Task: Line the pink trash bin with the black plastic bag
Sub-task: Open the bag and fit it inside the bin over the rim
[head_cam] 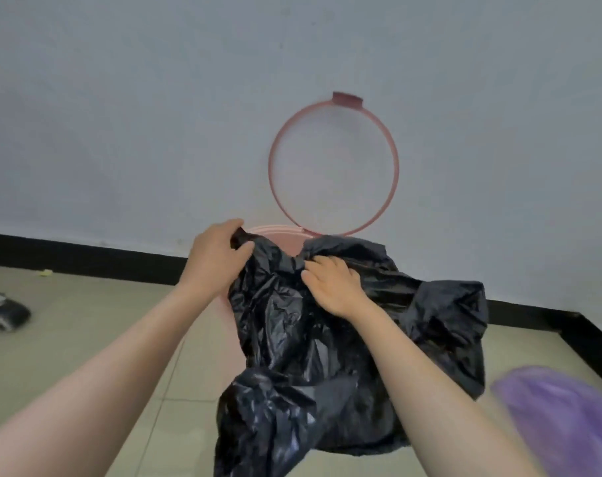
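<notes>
Bag [303, 342] in grip of left hand [217, 258], right hand [330, 285]; above pink bin [281, 235].

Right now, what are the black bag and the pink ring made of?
The black bag looks like thin plastic film, glossy: it crumples into sharp wrinkles that catch the light. The pink ring is probably hard plastic, smooth and fairly dull: it holds a thin, even circle.

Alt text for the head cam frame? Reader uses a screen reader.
A person's left hand and right hand grip a crumpled black plastic bag draped over a pink trash bin on a tiled floor. The left hand holds the bag's edge at the bin's rim. A pink ring stands upright against the wall behind the bin.
</notes>
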Available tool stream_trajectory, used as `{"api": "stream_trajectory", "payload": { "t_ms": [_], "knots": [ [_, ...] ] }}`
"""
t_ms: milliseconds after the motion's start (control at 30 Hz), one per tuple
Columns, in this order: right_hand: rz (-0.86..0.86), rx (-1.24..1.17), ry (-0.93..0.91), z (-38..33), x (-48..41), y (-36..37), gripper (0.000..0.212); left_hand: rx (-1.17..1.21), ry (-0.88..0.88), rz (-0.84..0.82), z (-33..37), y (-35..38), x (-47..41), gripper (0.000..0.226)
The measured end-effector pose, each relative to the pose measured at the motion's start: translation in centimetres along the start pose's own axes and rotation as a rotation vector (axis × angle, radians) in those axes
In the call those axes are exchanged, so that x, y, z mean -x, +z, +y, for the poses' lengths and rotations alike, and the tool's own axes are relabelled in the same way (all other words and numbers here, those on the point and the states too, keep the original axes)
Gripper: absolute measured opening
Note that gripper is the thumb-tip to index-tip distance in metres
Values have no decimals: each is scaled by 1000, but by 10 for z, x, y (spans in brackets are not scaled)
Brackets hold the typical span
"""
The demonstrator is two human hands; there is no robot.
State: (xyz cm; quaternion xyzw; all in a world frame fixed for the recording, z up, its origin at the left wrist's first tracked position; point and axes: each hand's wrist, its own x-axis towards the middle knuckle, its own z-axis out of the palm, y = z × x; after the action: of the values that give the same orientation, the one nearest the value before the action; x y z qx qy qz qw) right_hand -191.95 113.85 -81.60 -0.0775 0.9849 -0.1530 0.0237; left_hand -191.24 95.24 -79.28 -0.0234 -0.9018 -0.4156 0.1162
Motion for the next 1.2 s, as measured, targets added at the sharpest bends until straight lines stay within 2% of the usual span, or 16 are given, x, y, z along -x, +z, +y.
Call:
{"api": "stream_trajectory", "payload": {
  "t_ms": [100,200,333,400,467,533,600,667,733,833,900,967,1033,1133,1200],
  "knots": [
    [-239,121,52,2,-6,29,38,-153,7,-262,2,8,6,67],
    [-376,131,57,0,-7,34,33,-338,103,-425,3,17,5,63],
    [-224,-9,-6,-1,-6,11,37,-462,133,-815,4,32,6,65],
    [-109,-17,-26,1,-7,-7,40,-420,94,-930,2,35,4,65],
    [1,128,-8,8,-6,-26,40,-354,72,-987,-1,37,2,56],
    [13,366,86,21,-2,-45,40,-331,114,-995,-3,39,-1,29],
    [-106,460,220,39,5,-63,49,-351,138,-951,-4,43,-5,45],
    [-218,403,323,60,15,-77,59,-406,134,-828,-6,45,-10,51],
    [-257,268,357,74,27,-92,63,-447,87,-604,-10,44,-16,46],
    [-256,39,269,81,45,-112,49,-486,-11,-247,-11,40,-23,26],
    [-255,-52,190,79,51,-115,35,-501,-68,-109,-12,40,-25,30],
    [-203,-49,123,75,48,-107,24,-486,-91,-94,-14,42,-26,30],
    [-80,13,61,70,38,-93,16,-389,-67,-170,-12,43,-29,32],
    [18,77,-17,55,23,-68,21,-197,28,-374,-2,41,-29,43],
    [20,122,-49,44,16,-53,26,-167,129,-492,6,39,-25,49]
  ]
}}
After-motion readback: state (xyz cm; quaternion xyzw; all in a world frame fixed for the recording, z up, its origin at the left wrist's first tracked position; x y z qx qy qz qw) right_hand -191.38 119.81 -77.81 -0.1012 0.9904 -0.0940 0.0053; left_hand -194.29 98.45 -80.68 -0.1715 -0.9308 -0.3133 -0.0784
